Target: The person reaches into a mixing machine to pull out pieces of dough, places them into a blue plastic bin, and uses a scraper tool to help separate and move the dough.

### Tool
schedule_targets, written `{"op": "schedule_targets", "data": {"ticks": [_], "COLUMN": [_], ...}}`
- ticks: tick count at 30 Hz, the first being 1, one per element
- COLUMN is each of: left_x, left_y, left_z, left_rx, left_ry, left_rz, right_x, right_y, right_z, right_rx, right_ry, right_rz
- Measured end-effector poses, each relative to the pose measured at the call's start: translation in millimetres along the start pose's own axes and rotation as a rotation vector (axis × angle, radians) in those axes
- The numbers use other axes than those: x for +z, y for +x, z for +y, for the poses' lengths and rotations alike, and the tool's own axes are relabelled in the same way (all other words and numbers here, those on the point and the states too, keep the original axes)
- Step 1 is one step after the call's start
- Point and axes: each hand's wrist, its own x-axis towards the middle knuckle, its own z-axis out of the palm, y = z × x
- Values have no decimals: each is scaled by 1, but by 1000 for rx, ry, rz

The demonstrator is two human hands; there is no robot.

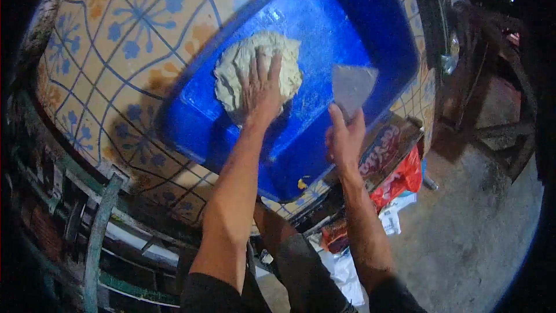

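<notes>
A large lump of pale dough (229,78) lies toward the left inside a blue plastic tub (324,35). My left hand (263,87) rests flat on top of the dough, fingers stretched out and slightly spread. To its right, my right hand (346,139) is closed round the lower end of a flat dough scraper (353,86), whose wide grey blade points away from me. The scraper is held over the right side of the tub, apart from the dough. Its handle is hidden inside my fingers.
Beneath the tub is a patterned cover (139,17) with blue flowers. A box (385,148), a red plastic bag (405,177) and white packaging (346,275) sit by my right forearm. A green-grey frame (95,243) stands at lower left; a dark wooden stand (486,81) is at right.
</notes>
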Motion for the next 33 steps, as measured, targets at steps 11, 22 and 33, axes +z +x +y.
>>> {"op": "schedule_targets", "data": {"ticks": [11,22,33], "left_x": [-78,-223,-267], "left_y": [5,-82,-135], "left_z": [-4,43,114], "left_rx": [26,165,206], "left_ry": [-406,-37,-272], "left_rz": [-441,-391,-179], "right_x": [117,104,69], "right_y": [77,75,73], "right_z": [73,54,19], "right_rx": [-253,-170,94], "right_ry": [158,-21,89], "right_rz": [-44,-101,-374]}}
